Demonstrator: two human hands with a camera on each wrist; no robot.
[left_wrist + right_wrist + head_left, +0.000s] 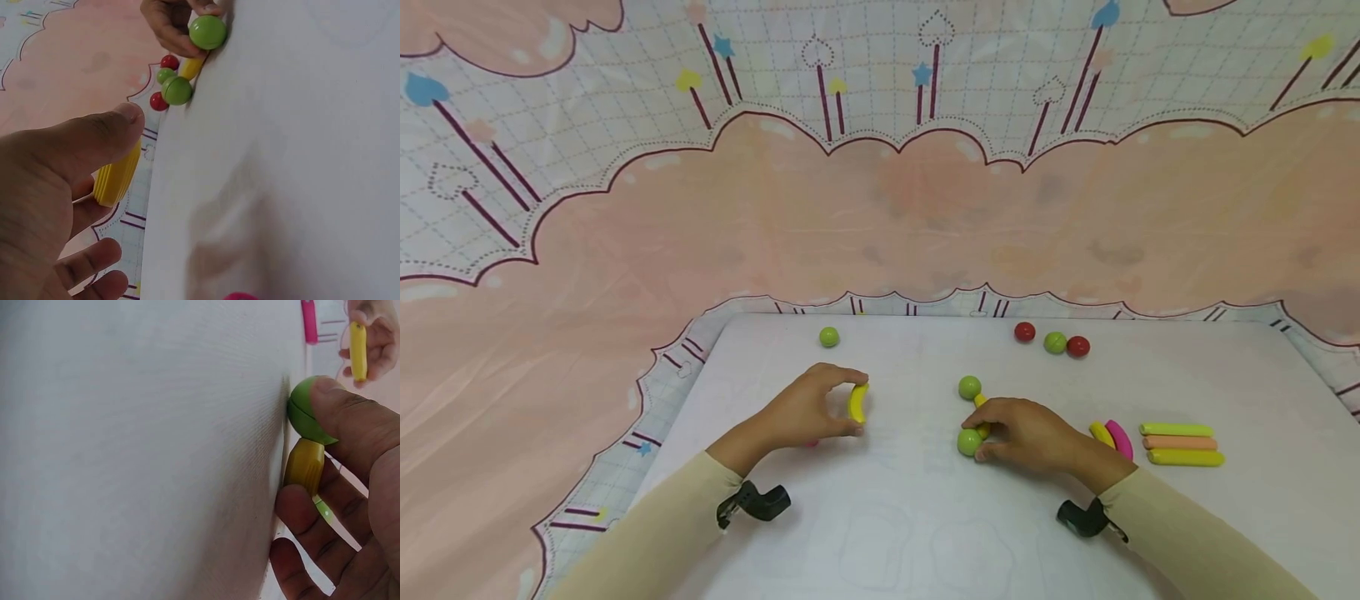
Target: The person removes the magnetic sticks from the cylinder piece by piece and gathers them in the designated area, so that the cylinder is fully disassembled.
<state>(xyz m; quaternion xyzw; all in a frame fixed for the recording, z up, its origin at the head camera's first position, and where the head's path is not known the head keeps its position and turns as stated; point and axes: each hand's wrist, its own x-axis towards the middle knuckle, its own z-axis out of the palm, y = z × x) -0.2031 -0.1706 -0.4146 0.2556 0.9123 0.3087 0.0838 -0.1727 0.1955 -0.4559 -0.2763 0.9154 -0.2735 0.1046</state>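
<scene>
My left hand (812, 408) pinches a curved yellow stick (858, 403) upright between thumb and forefinger, raised off the tabletop. Mostly hidden below that hand lies a pink stick (310, 322). With its thumb against the near green ball (969, 442), my right hand (1030, 435) grips that ball where it meets a yellow stick (305, 464); its fingers partly cover this stick. Another green ball (969, 387) sits at the stick's far end, so ball, stick and ball stand in a row on the table.
The white table (910, 533) carries a lone green ball (829, 337) at the back left. Toward the back right sit a red ball (1025, 332), a green ball (1056, 342) and another red one (1078, 347). Right of my right hand lie curved sticks (1119, 439) and straight sticks (1180, 443).
</scene>
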